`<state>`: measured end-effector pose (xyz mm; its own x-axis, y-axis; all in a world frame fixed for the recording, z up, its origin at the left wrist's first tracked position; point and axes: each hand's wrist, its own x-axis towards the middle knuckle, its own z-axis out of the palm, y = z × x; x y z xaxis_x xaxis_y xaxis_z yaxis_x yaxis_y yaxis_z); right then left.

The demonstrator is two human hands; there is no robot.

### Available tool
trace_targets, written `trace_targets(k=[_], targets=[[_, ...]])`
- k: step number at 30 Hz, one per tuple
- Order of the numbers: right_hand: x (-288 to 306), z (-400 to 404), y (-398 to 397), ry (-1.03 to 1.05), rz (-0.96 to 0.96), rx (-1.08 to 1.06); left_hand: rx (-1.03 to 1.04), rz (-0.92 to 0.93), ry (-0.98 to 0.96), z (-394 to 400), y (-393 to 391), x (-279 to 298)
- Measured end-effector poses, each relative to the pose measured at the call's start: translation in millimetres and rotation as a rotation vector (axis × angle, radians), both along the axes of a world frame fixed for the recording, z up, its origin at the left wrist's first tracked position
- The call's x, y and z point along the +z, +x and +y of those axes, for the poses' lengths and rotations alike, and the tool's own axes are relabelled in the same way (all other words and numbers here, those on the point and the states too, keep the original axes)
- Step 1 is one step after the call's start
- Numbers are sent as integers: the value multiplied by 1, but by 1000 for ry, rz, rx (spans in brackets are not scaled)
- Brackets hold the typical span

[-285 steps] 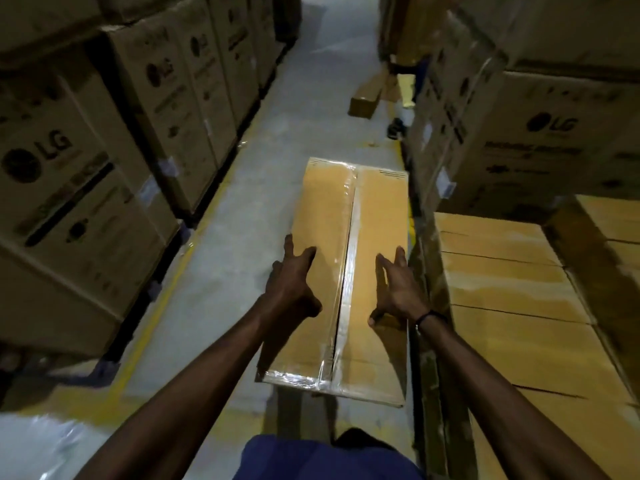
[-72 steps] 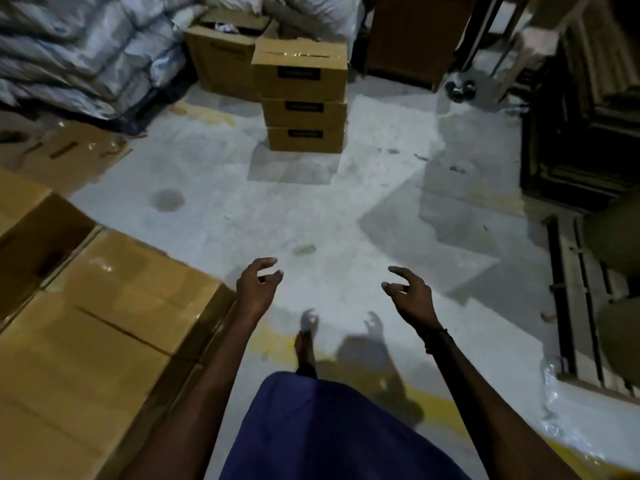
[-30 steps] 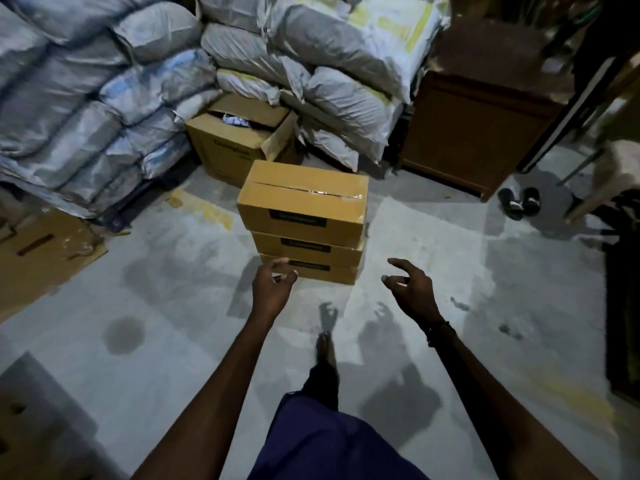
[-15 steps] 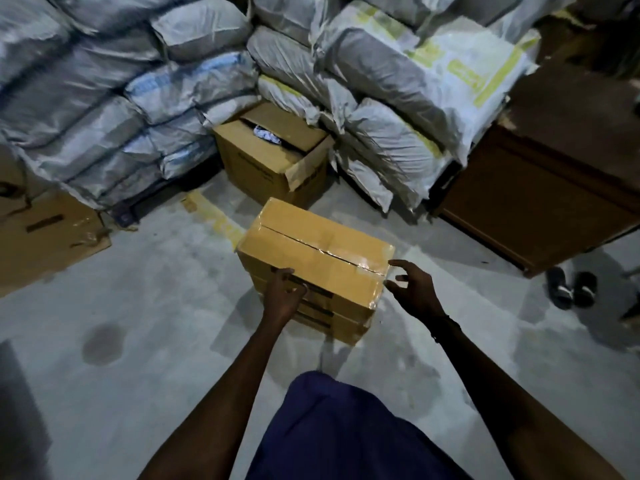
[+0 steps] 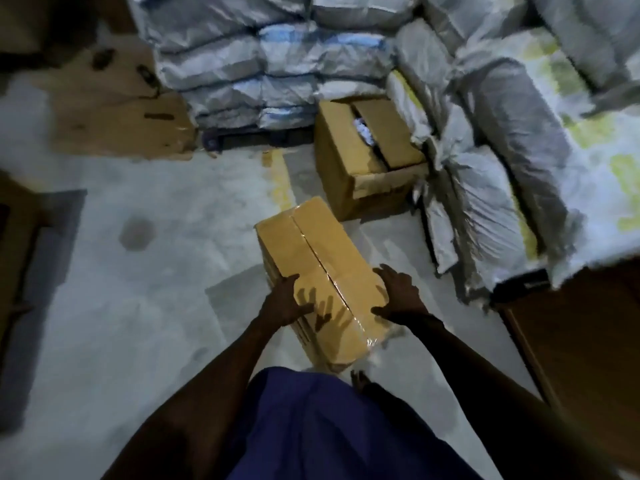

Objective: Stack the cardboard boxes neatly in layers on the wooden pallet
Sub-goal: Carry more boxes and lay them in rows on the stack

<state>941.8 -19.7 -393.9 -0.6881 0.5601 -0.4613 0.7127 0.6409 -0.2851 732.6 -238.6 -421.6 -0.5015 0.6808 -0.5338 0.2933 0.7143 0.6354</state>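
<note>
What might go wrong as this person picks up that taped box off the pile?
The left hand and right hand only clasp the top box at its near sides, so a weak grip could slip. The boxes beneath might shift. An open carton and sacks stand nearby, crowding the floor.

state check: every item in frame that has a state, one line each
Top box: taped shut, on a stack, gripped at both sides.
Open box: flaps open, contents showing, on the floor.
Sacks: stacked behind the boxes.
Left hand: grips the top box's left side.
Right hand: grips its right side.
</note>
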Motion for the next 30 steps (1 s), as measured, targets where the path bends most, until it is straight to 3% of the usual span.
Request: trace_targets(k=[8,16,24,30], targets=[[-10,78,-12,-81,-126,297,130,83,-171,41,58,-19],[-77,125,-68,-109,-148,487,187,97,-214,84,63,-109],[-180,148,-97,-144,-83,563,222,111,-217,97,54,-186],[-194,132,-98,-250,-10,538,378,195,-201,107,67,-195]])
